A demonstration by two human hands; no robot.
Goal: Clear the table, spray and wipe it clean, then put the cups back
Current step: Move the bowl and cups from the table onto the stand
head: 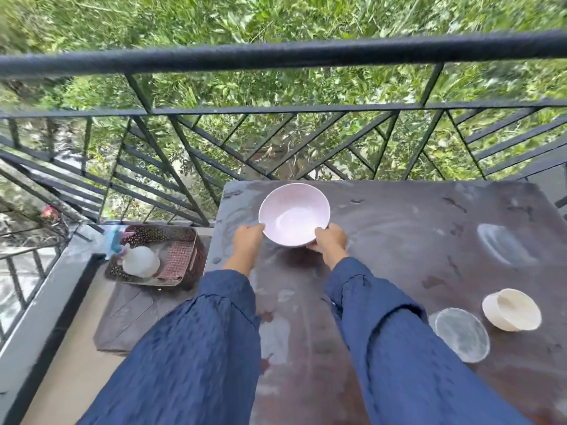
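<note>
Gripping the pink bowl (294, 213) by opposite rim edges, left hand (248, 238) and right hand (330, 240) close on it (both equally near), low over the counter's (399, 240) far-left area; cream cup (511, 309) sits well right.

Head-worn view, steeply down over table (399, 240)

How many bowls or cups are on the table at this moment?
2. A pink bowl held by both hands near the table's far edge, and a cream cup tipped on its side at the right. None seem hidden.
</note>
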